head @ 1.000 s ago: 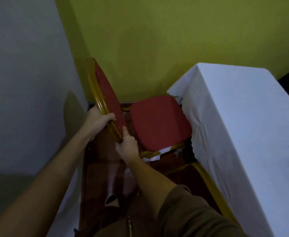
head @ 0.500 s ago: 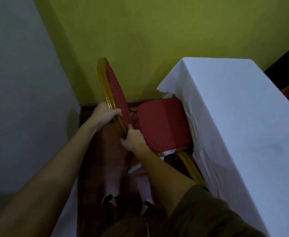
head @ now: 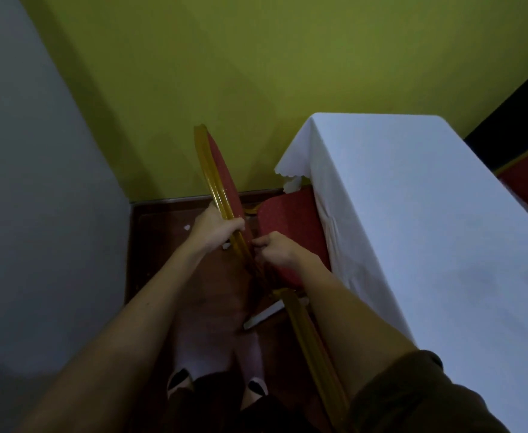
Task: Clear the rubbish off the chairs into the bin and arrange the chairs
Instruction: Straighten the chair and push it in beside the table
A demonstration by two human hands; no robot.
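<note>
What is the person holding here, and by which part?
The red chair, by its gold backrest frame: left hand wrapped round the frame's edge, right hand gripping lower down, near the seat.

chairs, red with gold frames: 2 in the corner (one [head: 222, 189], another [head: 306, 335]) | cloth-covered table [head: 428, 229]: 1 | hands: 2 (left hand [head: 215, 228], right hand [head: 276, 250]) | feet: 2

Brown short sleeve [head: 412, 398], bare forearms.
</note>
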